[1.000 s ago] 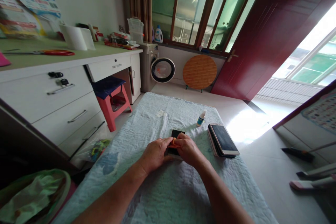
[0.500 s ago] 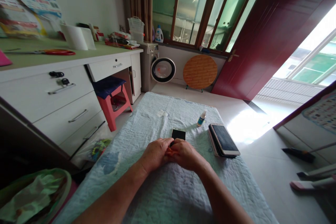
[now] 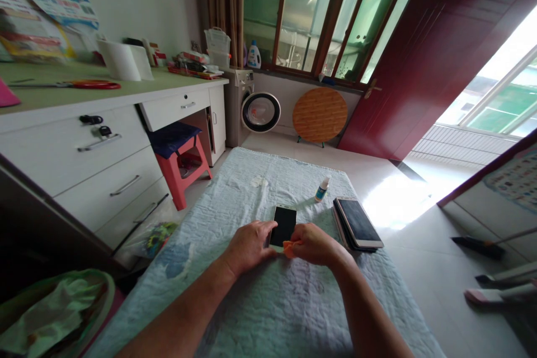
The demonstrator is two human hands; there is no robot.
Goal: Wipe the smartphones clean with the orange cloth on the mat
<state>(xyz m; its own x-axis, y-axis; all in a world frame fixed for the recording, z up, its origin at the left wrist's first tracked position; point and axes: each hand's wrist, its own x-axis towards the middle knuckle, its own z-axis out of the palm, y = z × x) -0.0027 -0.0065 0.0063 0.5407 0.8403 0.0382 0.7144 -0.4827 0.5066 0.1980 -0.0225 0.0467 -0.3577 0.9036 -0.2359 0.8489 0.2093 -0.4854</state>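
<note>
A smartphone (image 3: 285, 224) with a dark screen and pale frame lies face up on the light blue quilted cover (image 3: 255, 173). My left hand (image 3: 250, 243) grips its lower left side, thumb by the bottom edge and fingers along the side. Bunched in my right hand (image 3: 312, 243) is a small orange cloth (image 3: 288, 249), at the phone's lower right corner. Most of the cloth is hidden by the fingers. Farther right sits a stack of devices, with a large phone (image 3: 359, 222) on top. A small spray bottle (image 3: 322, 189) stands upright beyond the phone.
Left of the covered surface are a white desk (image 3: 176, 92), a red stool (image 3: 184, 165) and a green-rimmed bin (image 3: 107, 291). A washing machine (image 3: 238, 103) with its door open and a round wooden tabletop (image 3: 320, 114) stand at the back. A broom (image 3: 478, 247) lies on the right.
My right hand has moved right and toward me with the orange cloth, away from my left hand. More of the phone's screen shows. My left hand stays at the phone's left side.
</note>
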